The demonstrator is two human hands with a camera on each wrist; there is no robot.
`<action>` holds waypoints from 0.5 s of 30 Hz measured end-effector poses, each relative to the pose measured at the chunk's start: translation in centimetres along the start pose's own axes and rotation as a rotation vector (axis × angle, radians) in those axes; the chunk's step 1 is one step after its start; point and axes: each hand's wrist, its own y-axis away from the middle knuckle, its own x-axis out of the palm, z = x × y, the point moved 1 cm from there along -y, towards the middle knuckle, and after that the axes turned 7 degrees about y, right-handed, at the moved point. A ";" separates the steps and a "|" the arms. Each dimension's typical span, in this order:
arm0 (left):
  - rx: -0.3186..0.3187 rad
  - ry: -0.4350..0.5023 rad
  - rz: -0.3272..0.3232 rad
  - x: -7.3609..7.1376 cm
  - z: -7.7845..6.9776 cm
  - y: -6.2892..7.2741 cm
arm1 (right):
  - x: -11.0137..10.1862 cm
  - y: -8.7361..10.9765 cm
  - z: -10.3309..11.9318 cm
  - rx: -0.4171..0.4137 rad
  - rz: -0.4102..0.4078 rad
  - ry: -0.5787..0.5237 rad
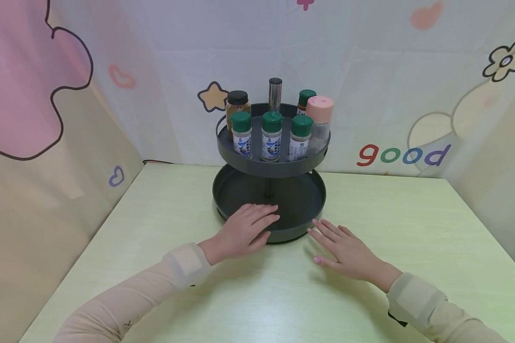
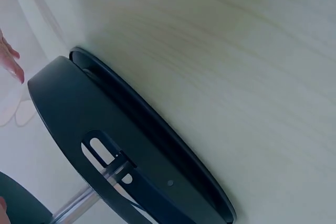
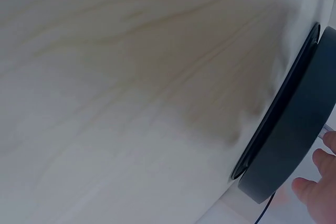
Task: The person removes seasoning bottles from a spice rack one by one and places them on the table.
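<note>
A dark two-tier round rack stands on the table, with an upper tray above a wider-looking lower tray. My left hand reaches over the front left rim of the lower tray, fingers extended and palm down; whether it touches the rim cannot be told. Just outside the front right rim, my right hand hovers with its fingers spread and pointing at the tray. Neither hand holds anything. In the left wrist view the tray wall shows large; in the right wrist view the tray wall is at the right.
Several green-capped seasoning bottles stand on the upper tray, beside a black-capped jar and a pink-capped bottle. A metal post rises from the rack's middle. Behind the pale table hangs a printed cloth.
</note>
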 end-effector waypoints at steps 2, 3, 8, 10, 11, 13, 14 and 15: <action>0.008 0.003 -0.034 -0.1 0.0 -0.1 | -0.1 0.0 0.0 0.002 0.003 -0.002; 0.008 0.005 -0.046 -0.1 0.0 -0.2 | -0.2 0.0 0.1 0.004 0.004 -0.003; 0.011 0.008 -0.092 -0.5 -0.1 -0.5 | -0.3 -0.1 0.1 0.013 0.008 -0.012; 0.008 0.006 -0.102 -0.6 -0.1 -0.7 | -0.3 -0.1 0.1 0.015 0.006 -0.012; 0.008 0.003 -0.106 -0.6 -0.1 -0.7 | -0.3 0.0 0.1 0.016 0.005 -0.014; 0.002 -0.002 -0.109 -0.7 -0.2 -0.8 | -0.3 0.0 0.1 0.014 0.000 -0.016; -0.001 -0.005 -0.112 -0.8 -0.2 -0.8 | -0.3 0.0 0.1 0.013 -0.003 -0.015; -0.003 -0.008 -0.116 -0.8 -0.2 -0.8 | -0.3 0.0 0.1 0.011 -0.005 -0.013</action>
